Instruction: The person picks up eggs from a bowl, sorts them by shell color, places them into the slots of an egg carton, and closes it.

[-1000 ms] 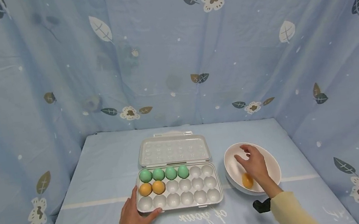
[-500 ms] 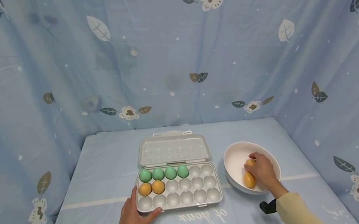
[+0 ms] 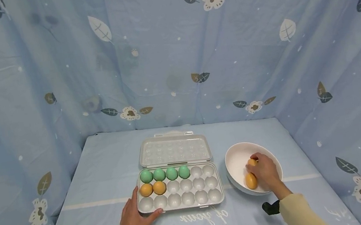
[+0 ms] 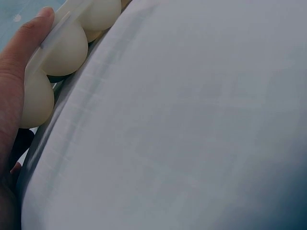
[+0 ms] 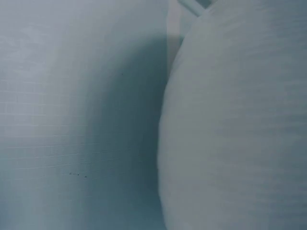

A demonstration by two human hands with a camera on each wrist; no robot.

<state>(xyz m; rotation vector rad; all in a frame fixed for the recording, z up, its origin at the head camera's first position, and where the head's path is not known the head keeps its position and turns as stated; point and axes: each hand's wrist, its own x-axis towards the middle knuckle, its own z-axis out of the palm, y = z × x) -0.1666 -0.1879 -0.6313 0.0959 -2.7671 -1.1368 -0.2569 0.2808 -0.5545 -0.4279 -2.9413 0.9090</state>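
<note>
In the head view, my left hand (image 3: 133, 222) rests at the near left corner of a pale egg box (image 3: 209, 204). Its thumb lies along the front edge, the other fingers along the left side. The left wrist view shows the thumb (image 4: 29, 36) straight against the rim, above the rounded cups (image 4: 67, 50). Green eggs (image 3: 159, 175) fill part of the back row; two orange eggs (image 3: 153, 189) sit in the middle row. Inside a white bowl (image 3: 233, 157), my right hand (image 3: 264, 170) pinches one orange egg (image 3: 252, 162), partly hidden by the fingers. Another orange egg (image 3: 251, 181) lies nearer.
The box's lid (image 3: 174, 149) is folded back behind it. A blue patterned cloth (image 3: 110, 159) covers the table, and a floral curtain (image 3: 164, 52) hangs around it. A dark object (image 3: 271, 208) shows beside the right sleeve. The bowl's outside (image 5: 235, 124) fills much of the right wrist view.
My right hand has moved down into the bowl, and its fingers have closed on an orange egg. My left hand and the egg box have kept their places.
</note>
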